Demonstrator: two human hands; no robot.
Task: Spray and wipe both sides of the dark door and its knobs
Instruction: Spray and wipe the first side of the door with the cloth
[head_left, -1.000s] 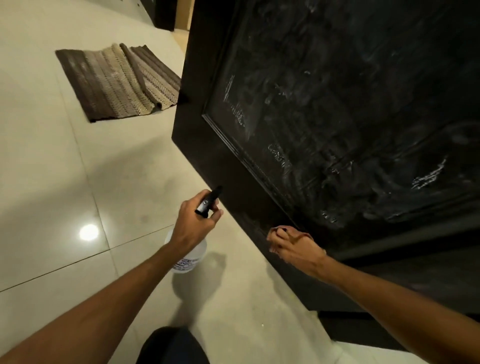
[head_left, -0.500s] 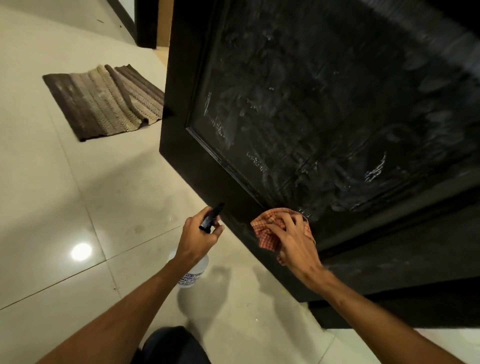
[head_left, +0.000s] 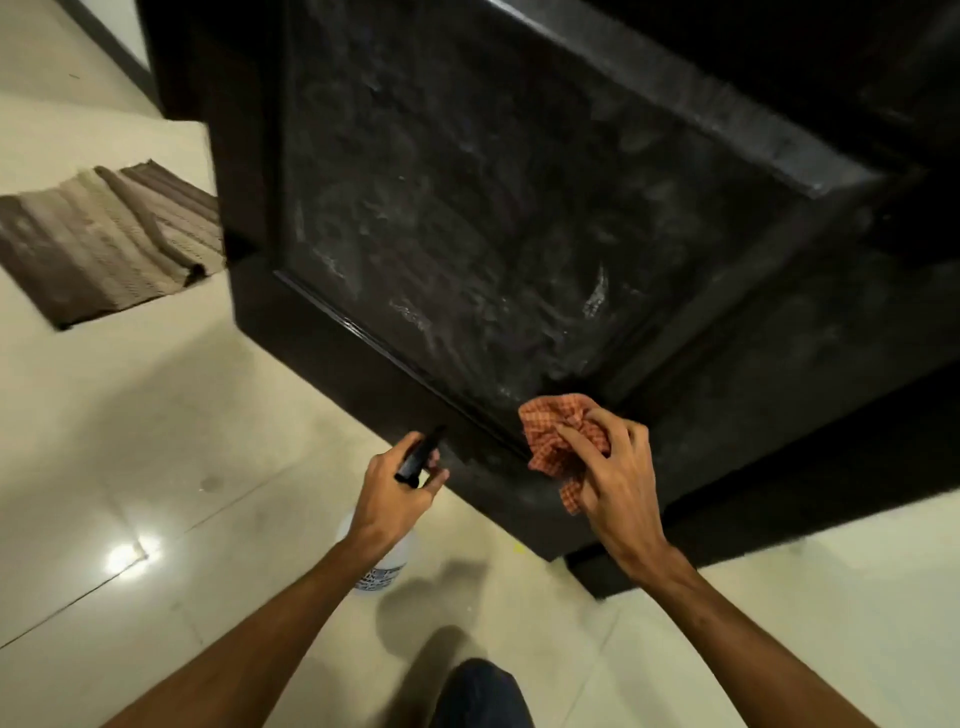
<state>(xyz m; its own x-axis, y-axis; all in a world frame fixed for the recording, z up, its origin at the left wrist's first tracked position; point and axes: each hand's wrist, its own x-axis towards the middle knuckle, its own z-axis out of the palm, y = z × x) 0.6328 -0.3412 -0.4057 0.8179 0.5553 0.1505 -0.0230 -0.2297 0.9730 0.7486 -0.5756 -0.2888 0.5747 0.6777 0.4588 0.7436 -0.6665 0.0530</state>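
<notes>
Right hand (head_left: 618, 483) has climbed from the bottom rail of the dark door (head_left: 493, 208) to the lower corner of its recessed panel. Fingers are curled round a bunched orange checked cloth (head_left: 563, 436), pressing it on the moulding. Pale smears and streaks cover the panel above.

Left hand (head_left: 395, 493) unchanged: wrapped round the black trigger head of the spray bottle (head_left: 387, 558), white body hanging just above the tiled floor (head_left: 156, 441), beside the door's edge.

Judgement: spraying paused, wiping of this face's lower part under way. No knobs in view.

Bottle label shows dark print, too blurred to read. No other writing. Striped floor mat (head_left: 104, 244) lies well apart, far left.
</notes>
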